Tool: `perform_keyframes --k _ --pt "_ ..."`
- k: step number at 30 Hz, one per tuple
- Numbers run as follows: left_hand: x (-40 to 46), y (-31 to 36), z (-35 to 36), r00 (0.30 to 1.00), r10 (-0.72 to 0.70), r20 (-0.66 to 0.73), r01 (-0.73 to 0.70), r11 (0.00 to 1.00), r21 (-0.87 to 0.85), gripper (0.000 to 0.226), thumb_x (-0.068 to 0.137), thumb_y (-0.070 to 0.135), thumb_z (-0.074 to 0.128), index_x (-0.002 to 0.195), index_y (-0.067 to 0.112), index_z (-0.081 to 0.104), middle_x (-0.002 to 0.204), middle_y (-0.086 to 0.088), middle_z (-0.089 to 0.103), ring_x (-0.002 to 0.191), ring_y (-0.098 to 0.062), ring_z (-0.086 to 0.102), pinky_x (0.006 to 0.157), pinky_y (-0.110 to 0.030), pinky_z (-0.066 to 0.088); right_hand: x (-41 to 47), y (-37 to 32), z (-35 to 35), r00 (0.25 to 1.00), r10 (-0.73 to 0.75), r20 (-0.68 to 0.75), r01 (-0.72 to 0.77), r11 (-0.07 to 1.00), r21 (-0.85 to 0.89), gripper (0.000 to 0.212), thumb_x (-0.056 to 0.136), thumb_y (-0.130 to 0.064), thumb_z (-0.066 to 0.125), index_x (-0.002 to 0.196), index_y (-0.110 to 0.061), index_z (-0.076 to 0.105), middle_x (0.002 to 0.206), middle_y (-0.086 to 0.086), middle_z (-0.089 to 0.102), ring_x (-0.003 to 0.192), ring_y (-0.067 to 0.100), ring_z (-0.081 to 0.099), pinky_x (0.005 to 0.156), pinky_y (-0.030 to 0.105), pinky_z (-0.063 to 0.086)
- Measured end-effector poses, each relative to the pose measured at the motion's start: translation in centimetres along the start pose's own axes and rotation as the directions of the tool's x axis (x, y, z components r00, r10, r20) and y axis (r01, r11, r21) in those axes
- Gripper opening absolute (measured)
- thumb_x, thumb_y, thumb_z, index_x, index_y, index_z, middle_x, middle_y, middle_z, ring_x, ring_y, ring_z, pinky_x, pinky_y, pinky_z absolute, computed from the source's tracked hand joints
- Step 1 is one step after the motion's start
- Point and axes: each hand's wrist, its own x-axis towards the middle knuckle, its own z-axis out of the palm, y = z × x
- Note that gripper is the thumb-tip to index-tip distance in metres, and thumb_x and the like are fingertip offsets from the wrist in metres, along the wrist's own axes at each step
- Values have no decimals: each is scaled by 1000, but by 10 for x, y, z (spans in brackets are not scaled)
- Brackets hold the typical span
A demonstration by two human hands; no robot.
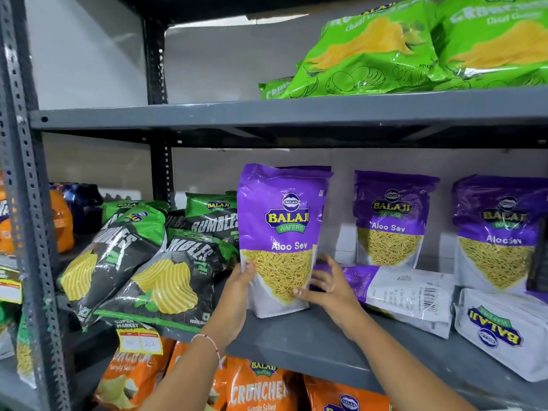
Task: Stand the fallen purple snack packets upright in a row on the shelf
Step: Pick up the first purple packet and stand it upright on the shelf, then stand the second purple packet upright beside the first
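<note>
1. Grey steel shelf bears the held purple packet, upright at its front; two fallen packets lie flat to the right.
2. Left hand grips its lower left edge; right hand presses spread fingers against the lower right.
3. Likely light, crinkly, slippery film with loose filling; hold low at both sides, settle the flat base.

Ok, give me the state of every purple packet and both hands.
Front packet: upright, held.
Middle packet: upright at back.
Right packet: upright at back.
Barcode packet: lying flat.
Corner packet: lying flat, logo up.
Left hand: grips front packet.
Right hand: fingers spread, touches front packet.
</note>
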Motion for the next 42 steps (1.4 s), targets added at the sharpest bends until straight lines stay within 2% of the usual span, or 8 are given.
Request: perform_keyframes --k 3,6,10,19,28,33,37,42 --pt "0 1 1 998 23 -58 -19 997 71 26 99 33 49 110 16 65 128 -16 65 124 -33 58 111 -50 39 -2 1 1 1000 -16 11 17 995 -101 71 60 -7 93 122 -19 61 108 7 77 106 26 71 83 29 59" --pt "-15 10 13 994 104 17 -105 978 182 38 85 45 66 111 19 60 114 -5 72 106 -15 69 99 -38 52 -7 1 4 998 -8 63 15 994 -112 55 64 -9 91 112 -19 67 107 -1 80 109 22 72 90 33 58" --pt "-28 11 12 994 99 41 -107 956 272 78 60 50 89 120 14 56 115 -2 73 107 -17 70 99 -46 53 -21 -8 6 997 22 76 -17 997 -69 58 69 1 85 119 -16 63 109 -2 76 108 21 71 79 20 56" --pt "-58 16 -1 986 62 154 -111 938 329 44 69 38 82 106 30 60 106 12 74 92 4 71 87 -23 54 -58 -17 2 992 67 110 -56 993 -100 77 62 -18 93 130 -16 56 121 2 74 112 18 70 95 34 56" --pt "-66 29 -7 984 -19 176 -56 909 413 77 54 65 83 118 31 57 120 9 71 116 -13 65 106 -43 47 -81 -37 9 993 93 73 -77 978 -193 61 74 -14 86 125 -20 52 115 -6 70 100 3 67 74 14 56" --pt "-111 16 2 888 460 -4 -395 766 507 71 79 41 76 140 21 44 142 6 50 136 -8 44 110 -26 36 -75 -68 -16 1000 -23 6 24 960 -279 42 84 -30 77 121 -22 58 115 -2 70 90 -3 65 75 15 50" --pt "-160 10 42 779 605 162 -601 650 466 35 87 17 62 122 18 59 126 17 61 124 0 55 100 -10 38 -40 -111 -85 943 -264 -201 105 812 -574 7 92 -16 68 93 -18 74 88 -1 71 82 14 65 83 28 49" --pt "-140 -19 128 968 32 248 -133 906 402 16 81 17 72 94 22 65 86 2 72 67 -1 66 71 -23 56 -6 -100 -156 931 51 -362 -361 278 -890 42 94 -50 45 110 -20 69 113 12 73 102 31 67 84 38 49"
